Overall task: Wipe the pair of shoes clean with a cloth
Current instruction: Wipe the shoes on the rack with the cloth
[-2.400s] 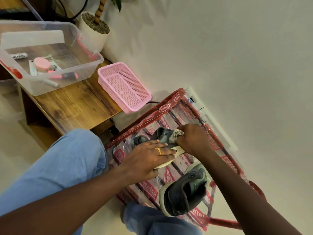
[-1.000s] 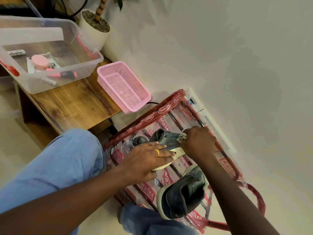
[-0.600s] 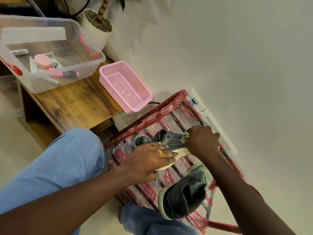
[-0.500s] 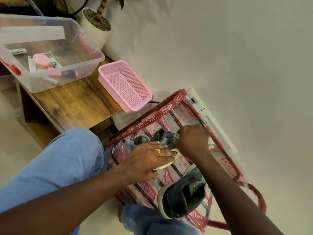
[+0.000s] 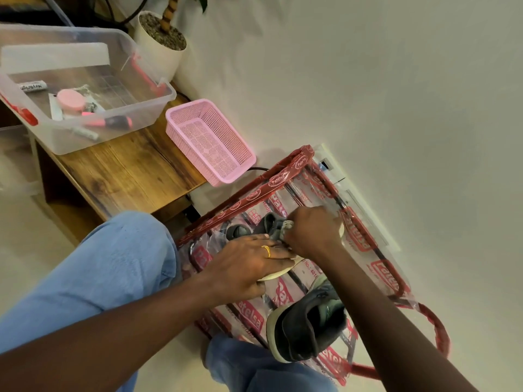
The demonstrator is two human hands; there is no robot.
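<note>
— Nearly done?
— Half, I'd guess. On the bag point(image 5: 365, 239), lower centre, one shoe point(image 5: 308, 326) lies aside. The other shoe point(image 5: 278, 274), mid-frame, is gripped by the left hand point(image 5: 249, 264), while the right hand point(image 5: 314, 230) has its fingers point(image 5: 293, 235) bunched round the cloth point(image 5: 283, 227) against it.

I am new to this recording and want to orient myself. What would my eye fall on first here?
First the two hands in the middle: the left hand holds a dark shoe while the right hand presses a bunched cloth on it. Next the other shoe, lying below them on a clear bag with red trim, and the pink basket at the table edge, upper left.
</note>
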